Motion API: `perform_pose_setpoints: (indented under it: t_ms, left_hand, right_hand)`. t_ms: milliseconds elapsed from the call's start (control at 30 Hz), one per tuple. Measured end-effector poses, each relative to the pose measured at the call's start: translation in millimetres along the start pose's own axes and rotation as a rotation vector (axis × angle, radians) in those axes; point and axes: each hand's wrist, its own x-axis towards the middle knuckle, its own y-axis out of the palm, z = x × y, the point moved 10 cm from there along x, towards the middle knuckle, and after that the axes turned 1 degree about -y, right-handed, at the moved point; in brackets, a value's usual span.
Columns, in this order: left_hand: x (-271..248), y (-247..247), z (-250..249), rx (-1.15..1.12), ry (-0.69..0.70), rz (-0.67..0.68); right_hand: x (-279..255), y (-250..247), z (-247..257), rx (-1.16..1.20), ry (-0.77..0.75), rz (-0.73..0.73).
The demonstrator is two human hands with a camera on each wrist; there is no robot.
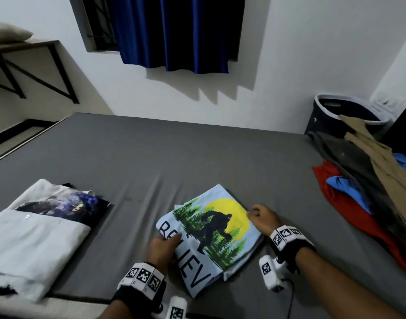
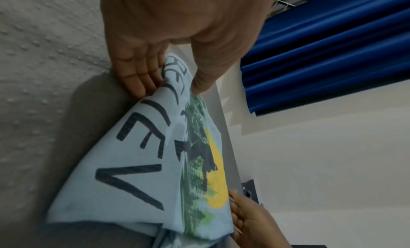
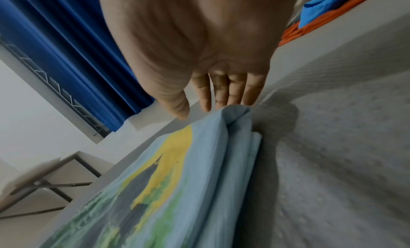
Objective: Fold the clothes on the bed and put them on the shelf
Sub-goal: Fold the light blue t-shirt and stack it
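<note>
A folded white printed shirt (image 1: 36, 229) is lying at the left of the grey bed (image 1: 174, 153). The left hand (image 1: 161, 248) is pinching the folded light-blue graphic T-shirt (image 1: 211, 236) mid-bed; the right hand (image 1: 264, 218), fingers straight, is touching its edge. The dark round hamper (image 1: 340, 116) is standing far right, contents hidden.
</note>
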Motion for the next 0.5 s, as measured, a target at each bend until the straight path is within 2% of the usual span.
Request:
perform_pose_setpoints:
  t_ms: [100,200,333,500]
  left_hand:
    - [5.6,9.8,-2.7,-0.050,0.003,0.050]
    - [9.0,8.3,-4.9,-0.079,0.081,-0.005]
    - [3.1,11.6,-6.5,-0.105,0.192,-0.016]
    - [-1.0,21.8,-3.0,-0.193,0.187,0.079]
  right_hand:
    - [14.3,15.9,6.9,-0.044,0.025,0.040]
    - [20.3,25.1,13.8,-0.066,0.072,0.082]
    - [30.8,39.8,24.4,0.070,0.011,0.179]
    - [30.3,35.5,22.4,0.172,0.046,0.191]
